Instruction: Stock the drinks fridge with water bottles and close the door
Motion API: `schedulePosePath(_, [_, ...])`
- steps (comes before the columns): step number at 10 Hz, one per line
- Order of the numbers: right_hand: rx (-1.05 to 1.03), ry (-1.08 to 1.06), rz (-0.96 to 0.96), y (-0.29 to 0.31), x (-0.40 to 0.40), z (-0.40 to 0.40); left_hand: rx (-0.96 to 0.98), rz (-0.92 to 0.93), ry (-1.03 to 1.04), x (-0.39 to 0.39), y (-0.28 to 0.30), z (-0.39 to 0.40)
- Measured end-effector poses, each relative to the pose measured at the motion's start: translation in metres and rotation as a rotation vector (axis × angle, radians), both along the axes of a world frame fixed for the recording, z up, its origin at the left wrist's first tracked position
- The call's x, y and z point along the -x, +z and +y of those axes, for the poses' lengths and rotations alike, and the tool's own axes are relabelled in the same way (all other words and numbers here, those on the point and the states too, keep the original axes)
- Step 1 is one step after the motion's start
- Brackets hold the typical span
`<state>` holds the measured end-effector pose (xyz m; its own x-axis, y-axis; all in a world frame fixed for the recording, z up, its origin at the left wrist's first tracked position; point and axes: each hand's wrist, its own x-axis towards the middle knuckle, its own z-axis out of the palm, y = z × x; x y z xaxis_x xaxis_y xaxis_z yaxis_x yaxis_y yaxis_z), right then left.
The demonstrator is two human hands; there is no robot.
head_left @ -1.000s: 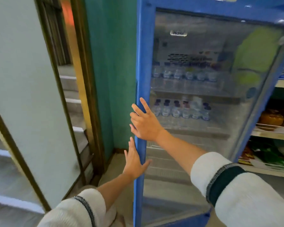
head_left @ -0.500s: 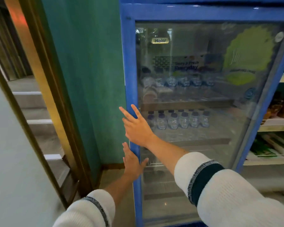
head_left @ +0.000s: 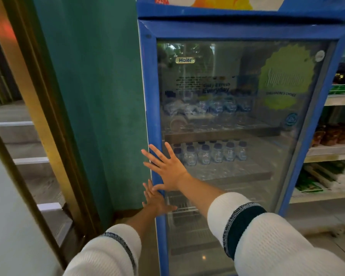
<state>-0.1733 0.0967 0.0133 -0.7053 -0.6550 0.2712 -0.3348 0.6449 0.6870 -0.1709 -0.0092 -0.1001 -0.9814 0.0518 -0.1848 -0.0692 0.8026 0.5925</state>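
Beside green wall [head_left: 92, 96], hands flat on fridge door [head_left: 237, 120].

I note a teal green wall [head_left: 100, 100] on my left, beside a brass-framed doorway [head_left: 38, 108] opening onto pale steps [head_left: 20, 134]. Stocked white store shelves [head_left: 335, 152] stand at right. The tiled floor [head_left: 327, 240] shows glare.

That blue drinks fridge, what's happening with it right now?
A person is pressing both open hands flat against the left edge of the fridge door: the right hand higher up, the left hand just below it. The glass door looks shut or very nearly so. Behind the glass, water bottles stand in rows on the middle shelf, with more on the shelf above. The lower shelves look bare.
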Motion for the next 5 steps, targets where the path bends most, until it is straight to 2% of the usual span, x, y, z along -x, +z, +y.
schedulePosePath(2, [0.134,0.149,-0.114,0.014,-0.016,0.022,-0.152,0.155,0.002,-0.022,-0.001,0.001])
schedulePosePath(3, [0.249,0.108,-0.185,0.009,-0.032,0.063,-0.235,0.291,-0.030,-0.038,-0.001,0.010])
schedulePosePath(4, [0.439,-0.109,-0.250,0.000,-0.058,0.112,-0.221,0.264,0.114,-0.061,0.002,0.038])
schedulePosePath(5, [0.602,-0.343,-0.320,-0.008,-0.094,0.168,-0.258,0.194,0.136,-0.082,0.003,0.076])
